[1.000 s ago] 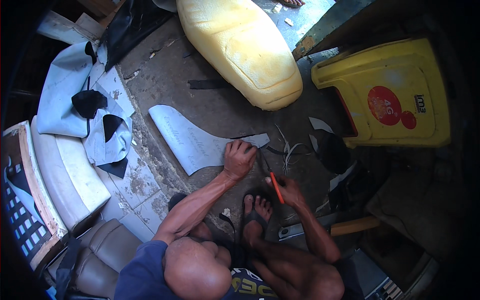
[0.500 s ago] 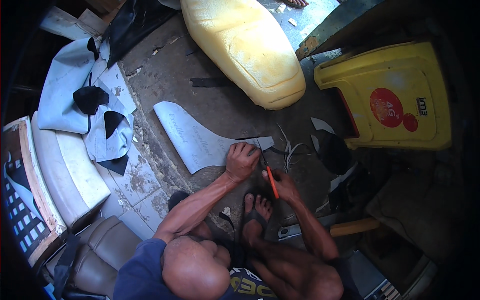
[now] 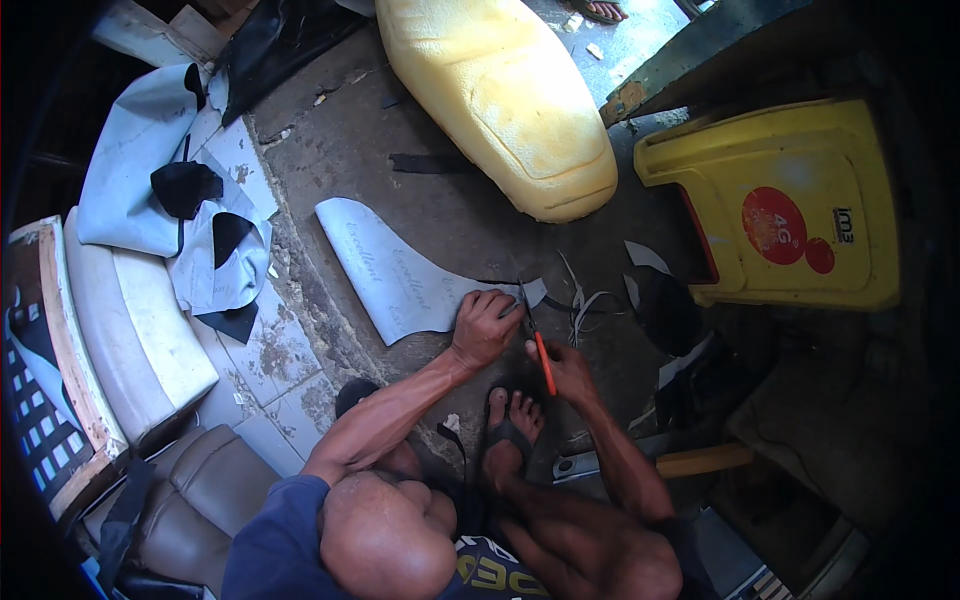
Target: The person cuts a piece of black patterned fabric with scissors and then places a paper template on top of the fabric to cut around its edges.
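A pale fabric piece (image 3: 375,270) with a broad left end and a narrow right end lies on the dark floor. My left hand (image 3: 487,325) grips its narrow part with curled fingers. My right hand (image 3: 567,372) holds orange-handled scissors (image 3: 545,362), their dark blades at the fabric's narrow end, just right of my left fingers. Thin pale offcuts (image 3: 580,305) lie beside that end. Exactly where the blades meet the fabric is too small to make out clearly.
Yellow foam seat (image 3: 500,120) lies ahead, yellow plastic panel (image 3: 780,160) to the right. Fabric scraps (image 3: 135,170) and white cushion (image 3: 150,330) are at the left. My sandalled foot (image 3: 505,430) is below my hands; another person's foot (image 3: 605,10) shows at the top edge.
The scissors and my right hand have risen slightly toward the fabric's narrow end, which now sits lower. My left hand stays on the fabric. The whole view has shifted a little.
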A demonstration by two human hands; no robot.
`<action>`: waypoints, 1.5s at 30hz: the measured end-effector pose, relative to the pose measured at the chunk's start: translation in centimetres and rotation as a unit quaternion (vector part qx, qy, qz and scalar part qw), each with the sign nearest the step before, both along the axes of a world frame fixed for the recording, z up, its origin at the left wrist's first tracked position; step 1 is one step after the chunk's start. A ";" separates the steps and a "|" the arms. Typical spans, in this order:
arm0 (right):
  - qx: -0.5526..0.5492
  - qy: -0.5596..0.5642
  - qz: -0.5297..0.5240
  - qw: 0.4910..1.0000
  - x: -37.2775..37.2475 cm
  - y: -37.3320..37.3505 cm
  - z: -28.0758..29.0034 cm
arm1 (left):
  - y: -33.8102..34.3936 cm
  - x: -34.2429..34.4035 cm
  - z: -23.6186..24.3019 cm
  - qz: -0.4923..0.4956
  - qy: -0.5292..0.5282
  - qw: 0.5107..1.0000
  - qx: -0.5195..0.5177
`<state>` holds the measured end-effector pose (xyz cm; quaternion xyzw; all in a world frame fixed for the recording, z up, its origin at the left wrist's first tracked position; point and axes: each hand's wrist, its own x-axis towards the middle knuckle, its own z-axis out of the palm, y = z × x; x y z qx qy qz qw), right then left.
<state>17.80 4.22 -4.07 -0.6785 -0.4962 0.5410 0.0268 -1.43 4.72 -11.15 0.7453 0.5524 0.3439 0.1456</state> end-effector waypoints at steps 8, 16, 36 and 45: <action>0.027 -0.010 0.021 0.999 -0.2 -0.9 -1.5 | -0.7 0.0 0.3 0.007 -0.021 1.000 0.000; -0.013 -0.024 -0.040 0.999 -0.4 -1.2 -1.5 | -1.1 -0.6 0.1 0.002 -0.033 0.999 -0.008; 0.092 0.061 -0.119 0.987 -3.2 0.9 -4.2 | -7.7 -13.6 0.1 0.194 0.238 0.934 -0.181; 0.107 0.013 -0.074 0.991 -5.0 -1.4 -5.5 | -5.8 -20.7 0.1 0.084 0.281 0.933 -0.209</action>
